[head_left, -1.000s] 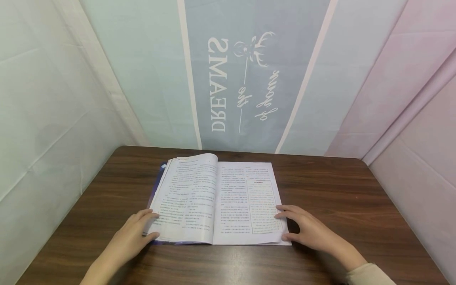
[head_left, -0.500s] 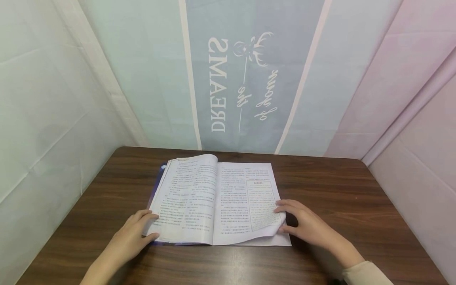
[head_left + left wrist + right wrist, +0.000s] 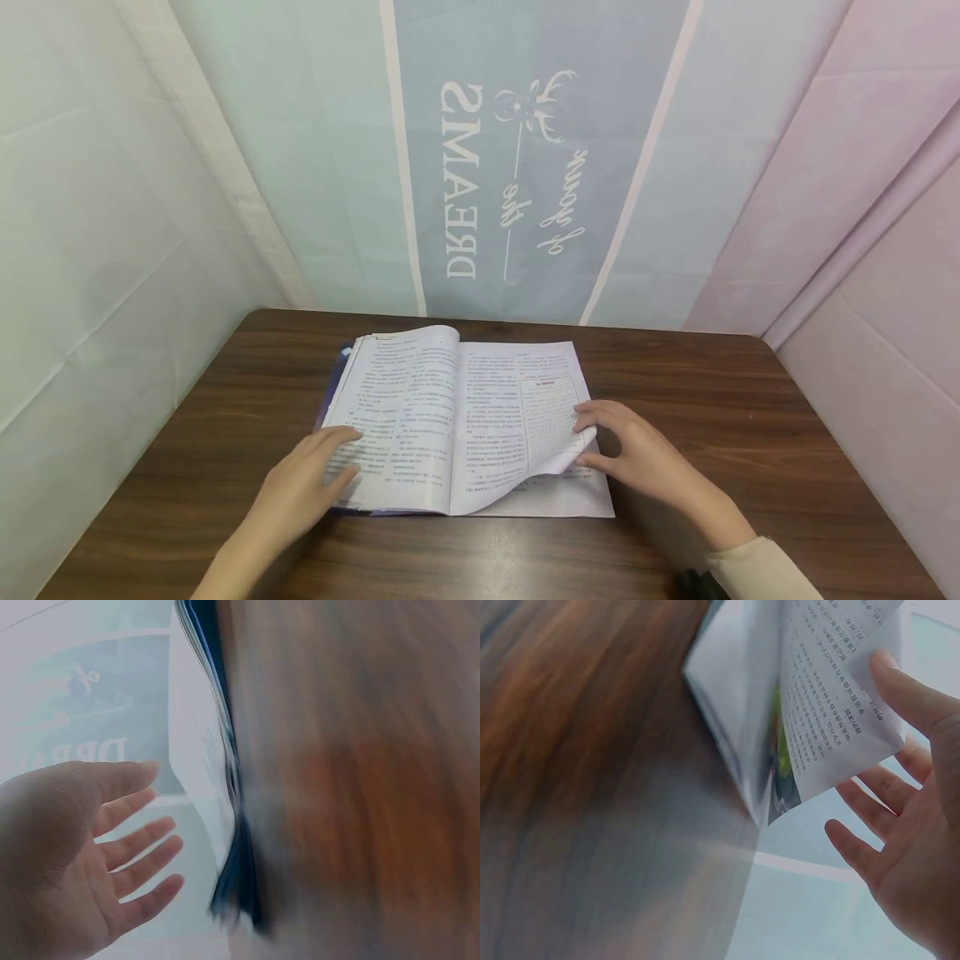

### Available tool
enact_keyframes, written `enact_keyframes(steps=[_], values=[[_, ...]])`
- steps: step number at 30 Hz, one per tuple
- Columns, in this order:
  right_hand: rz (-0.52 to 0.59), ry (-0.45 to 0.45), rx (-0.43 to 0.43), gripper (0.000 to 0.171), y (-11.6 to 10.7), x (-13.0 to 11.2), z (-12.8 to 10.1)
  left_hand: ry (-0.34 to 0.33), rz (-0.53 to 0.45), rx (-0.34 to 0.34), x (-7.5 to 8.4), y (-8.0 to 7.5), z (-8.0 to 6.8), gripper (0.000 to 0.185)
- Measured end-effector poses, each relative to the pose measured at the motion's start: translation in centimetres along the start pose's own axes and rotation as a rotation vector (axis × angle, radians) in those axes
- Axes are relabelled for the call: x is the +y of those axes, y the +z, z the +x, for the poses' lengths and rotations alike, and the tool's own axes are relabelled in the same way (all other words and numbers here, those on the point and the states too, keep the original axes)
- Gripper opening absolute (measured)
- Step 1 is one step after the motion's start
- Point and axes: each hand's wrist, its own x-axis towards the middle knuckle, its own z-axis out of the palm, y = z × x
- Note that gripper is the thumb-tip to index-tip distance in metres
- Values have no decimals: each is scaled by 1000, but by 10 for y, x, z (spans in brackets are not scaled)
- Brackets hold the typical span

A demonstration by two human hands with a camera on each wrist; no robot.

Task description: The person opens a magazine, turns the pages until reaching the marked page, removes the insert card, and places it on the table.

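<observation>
An open book with printed two-column pages lies on the brown table, a blue-purple cover edge showing at its left. Between thumb and fingers, my right hand pinches the lower outer corner of a right-hand page. That page curls up and leftward, baring part of the sheet beneath. In the right wrist view the thumb presses the page's printed underside, fingers behind it. My left hand hovers over the lower left page, its fingers relaxed; the left wrist view has it beside the book's edge, holding nothing.
The dark wood-grain table extends on both sides of the book. A pale fabric backdrop with mirrored lettering hangs behind, and light side curtains flank the table. Something black shows near the right sleeve.
My right hand has taken hold of the right page's corner and lifted it, moving slightly left and away from me. The left hand has shifted rightward from the book's left edge over the page.
</observation>
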Motion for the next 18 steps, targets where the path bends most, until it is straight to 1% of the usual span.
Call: enact_keyframes(steps=[4,11,15,18], values=[[16,-5,26,39,-3,-6,7,45,-25,41,15,3,9,36],[22,-33,72,40,-9,-19,19,125,-67,72,46,6,27,31],[19,-58,89,40,-13,-27,28,197,-93,87,65,8,34,31],[11,-66,93,39,-16,-33,32,278,-117,98,78,9,38,34]])
